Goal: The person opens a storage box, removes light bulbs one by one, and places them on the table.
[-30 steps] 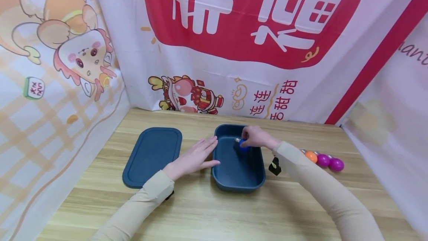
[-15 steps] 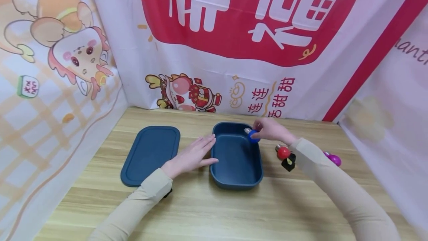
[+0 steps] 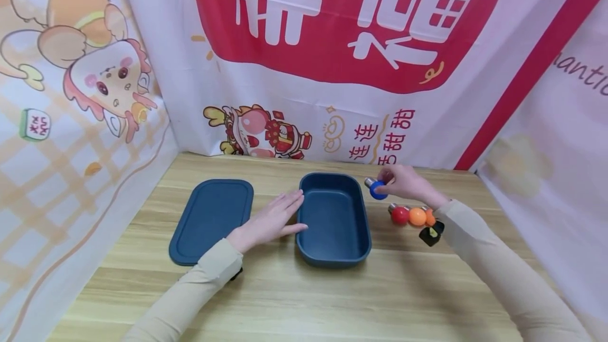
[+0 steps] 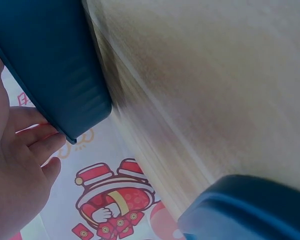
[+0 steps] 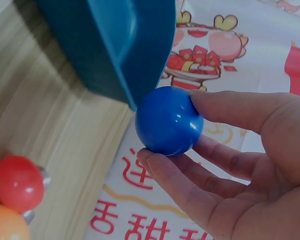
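Note:
My right hand pinches a blue light bulb between thumb and fingers, its silver screw base pointing left in the head view. The bulb is just outside the right rim of a dark blue rectangular box, over the table. Straight fingers of my left hand touch the box's left wall. In the left wrist view, fingertips of that hand lie along the rim of the box. The box's inside shows nothing in it.
Right of the box lie a red bulb and an orange bulb, with another orange one partly hidden by the wrist camera. A dark blue lid lies flat at the left. Printed cloth hangs behind the table.
My right hand has lifted the blue bulb out of the box and carried it right, past the rim. The left hand stays against the box. Red and orange bulbs have come into view.

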A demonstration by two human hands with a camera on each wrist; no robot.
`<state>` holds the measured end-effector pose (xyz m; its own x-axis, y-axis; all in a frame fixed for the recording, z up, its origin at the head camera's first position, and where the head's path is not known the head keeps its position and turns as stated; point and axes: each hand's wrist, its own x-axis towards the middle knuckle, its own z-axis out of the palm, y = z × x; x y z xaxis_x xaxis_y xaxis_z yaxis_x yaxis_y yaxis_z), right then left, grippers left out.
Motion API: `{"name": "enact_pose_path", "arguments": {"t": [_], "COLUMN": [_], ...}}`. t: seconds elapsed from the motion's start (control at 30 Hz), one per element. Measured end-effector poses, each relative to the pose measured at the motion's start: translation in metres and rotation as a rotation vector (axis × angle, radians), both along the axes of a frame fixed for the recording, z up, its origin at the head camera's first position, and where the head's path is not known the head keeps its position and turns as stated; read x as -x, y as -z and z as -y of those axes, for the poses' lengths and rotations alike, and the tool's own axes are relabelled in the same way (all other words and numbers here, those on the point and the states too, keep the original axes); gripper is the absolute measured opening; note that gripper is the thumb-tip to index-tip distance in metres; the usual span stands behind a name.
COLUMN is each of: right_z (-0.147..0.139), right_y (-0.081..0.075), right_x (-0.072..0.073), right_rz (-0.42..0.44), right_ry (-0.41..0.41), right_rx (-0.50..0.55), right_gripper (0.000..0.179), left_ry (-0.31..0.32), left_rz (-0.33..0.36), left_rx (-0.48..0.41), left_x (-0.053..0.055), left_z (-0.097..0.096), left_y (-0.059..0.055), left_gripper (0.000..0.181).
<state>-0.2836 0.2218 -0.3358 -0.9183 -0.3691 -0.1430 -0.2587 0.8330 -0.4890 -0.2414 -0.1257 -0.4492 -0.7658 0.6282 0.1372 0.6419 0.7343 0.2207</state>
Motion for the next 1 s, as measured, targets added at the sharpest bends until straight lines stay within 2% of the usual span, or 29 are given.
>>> {"name": "enact_pose_path", "arguments": {"t": [0.17, 0.33, 0.53, 0.7, 0.87, 1.0], "right_z": [-0.016, -0.035, -0.061, -0.088, -0.110, -0.126], "right_y": [0.002, 0.003, 0.011, 0.021, 0.026, 0.032], "right_x": [-0.005, -0.008, -0.014, -0.019, -0.021, -0.022], "right_rz": [0.049, 0.046, 0.070, 0.035, 0.048, 0.018], "right_ry": [0.054, 0.102, 0.142, 0.129, 0.172, 0.176], "right_rx": [0.021, 0.024, -0.025, -0.043, -0.050, -0.049], "right_gripper": [0.031, 0.033, 0.033, 0.033, 0.035, 0.037], "left_ry": [0.008, 0.009, 0.005, 0.011, 0.008, 0.007], "left_rz": [0.000, 0.002, -0.004, 0.002, -0.005, -0.016], "left_rx": [-0.005, -0.016, -0.011, -0.009, -0.015, -0.013], "left_x": [0.000, 0.000, 0.002, 0.001, 0.001, 0.000], "left_z": [0.000, 0.000, 0.000, -0.002, 0.000, 0.000], "left_y": [0.002, 0.002, 0.002, 0.002, 0.002, 0.002], "left_gripper": [0.079, 0.079, 0.079, 0.079, 0.079, 0.079]}}
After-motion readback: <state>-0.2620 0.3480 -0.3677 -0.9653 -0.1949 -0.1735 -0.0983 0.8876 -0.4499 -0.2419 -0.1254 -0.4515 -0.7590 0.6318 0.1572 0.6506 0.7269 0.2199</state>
